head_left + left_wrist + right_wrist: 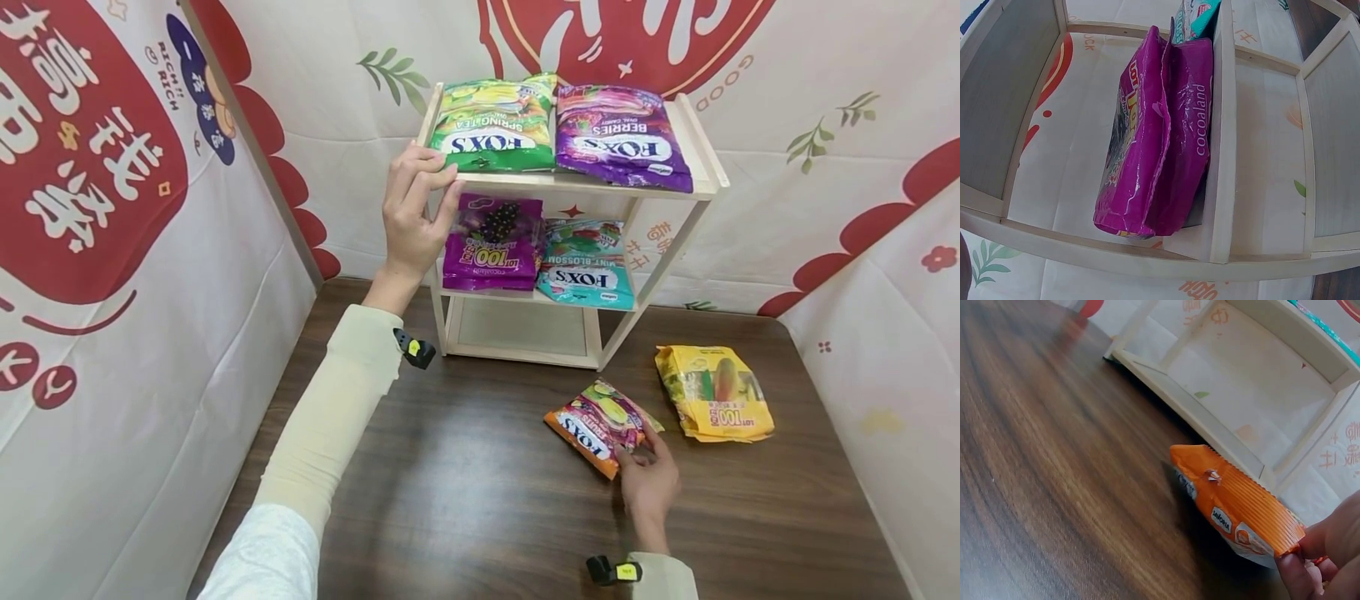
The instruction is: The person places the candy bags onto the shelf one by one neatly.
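Note:
In the head view my right hand (651,483) pinches the right edge of an orange and purple FOX'S Fruits candy bag (600,423), low over the table in front of the rack. The right wrist view shows the bag's orange end (1235,494) slanted, with thumb and fingers on its corner. My left hand (416,204) holds the top left front corner of a small wooden rack (525,357), fingertips beside a green FOX'S Spring Tea bag (495,125). Below that hand, on the middle shelf, a purple Lot 100 bag (1154,137) stands; the left fingers are out of the left wrist view.
A purple FOX'S Berries bag (622,133) lies on the top shelf. A teal Mint Blossom bag (587,265) leans on the middle shelf. At the right of the brown table (465,467) is a yellow Lot 100 bag (716,393). Printed cloth walls (255,392) surround the table.

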Demonstrator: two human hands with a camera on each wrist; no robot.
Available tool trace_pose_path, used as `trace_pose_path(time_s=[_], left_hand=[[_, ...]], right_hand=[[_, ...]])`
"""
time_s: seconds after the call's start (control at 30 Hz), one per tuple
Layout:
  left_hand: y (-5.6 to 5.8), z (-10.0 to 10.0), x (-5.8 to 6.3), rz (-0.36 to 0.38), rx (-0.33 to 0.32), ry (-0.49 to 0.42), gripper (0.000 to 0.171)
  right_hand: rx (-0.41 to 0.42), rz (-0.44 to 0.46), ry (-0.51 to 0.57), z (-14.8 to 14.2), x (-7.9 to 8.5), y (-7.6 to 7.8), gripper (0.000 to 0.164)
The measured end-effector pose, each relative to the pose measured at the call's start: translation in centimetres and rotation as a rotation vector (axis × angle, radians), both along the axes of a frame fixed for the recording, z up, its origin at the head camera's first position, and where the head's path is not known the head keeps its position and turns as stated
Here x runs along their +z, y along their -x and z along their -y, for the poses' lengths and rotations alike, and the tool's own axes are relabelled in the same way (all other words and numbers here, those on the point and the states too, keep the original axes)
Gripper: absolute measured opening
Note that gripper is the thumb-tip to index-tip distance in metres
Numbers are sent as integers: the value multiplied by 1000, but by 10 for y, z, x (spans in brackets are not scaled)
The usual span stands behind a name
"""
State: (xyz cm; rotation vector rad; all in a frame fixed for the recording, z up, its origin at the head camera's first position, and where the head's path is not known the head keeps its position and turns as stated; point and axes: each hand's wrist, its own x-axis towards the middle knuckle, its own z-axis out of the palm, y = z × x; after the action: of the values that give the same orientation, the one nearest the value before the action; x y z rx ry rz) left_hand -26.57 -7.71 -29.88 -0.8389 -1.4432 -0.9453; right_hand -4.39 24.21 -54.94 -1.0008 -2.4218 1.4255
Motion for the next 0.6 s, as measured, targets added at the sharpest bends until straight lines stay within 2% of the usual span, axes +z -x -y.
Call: trace_pose_path(time_s=[0.2, 0.33, 0.6], left_hand=[[0, 0, 0, 5, 3, 1, 14], [1, 0, -1, 4, 3, 3, 14], [1, 0, -1, -1, 2, -2, 14]], right_hand=[[42, -16, 19, 7, 7, 2, 57], [81, -3, -26, 11, 11, 3, 53], [190, -43, -114, 21, 18, 4, 49]])
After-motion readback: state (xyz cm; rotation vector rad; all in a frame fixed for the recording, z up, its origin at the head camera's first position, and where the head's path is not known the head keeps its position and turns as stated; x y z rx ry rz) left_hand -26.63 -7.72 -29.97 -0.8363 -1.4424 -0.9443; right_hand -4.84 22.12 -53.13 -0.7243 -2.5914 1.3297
